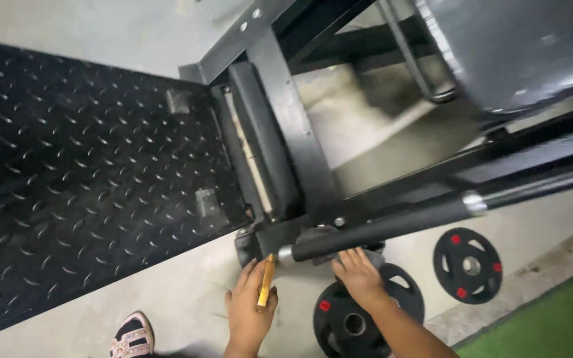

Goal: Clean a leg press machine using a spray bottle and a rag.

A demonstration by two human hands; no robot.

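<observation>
- I see my left hand (249, 306) with fingers curled round a slim yellow-orange handled tool (266, 283); its tip points up at the chrome end cap of a black padded bar (379, 230).
- My right hand (359, 275) lies with fingers spread flat, not clasping anything, on a grey cloth (321, 237) against that bar's underside.
- Below my right wrist, a black round weight plate with red marks (353, 318) lies on the pale concrete floor (187, 292); a second such plate (467, 265) sits well apart to the right.
- Left is a black studded tread mat (81, 179); a patterned sandal (132, 337) shows bottom left.
</observation>
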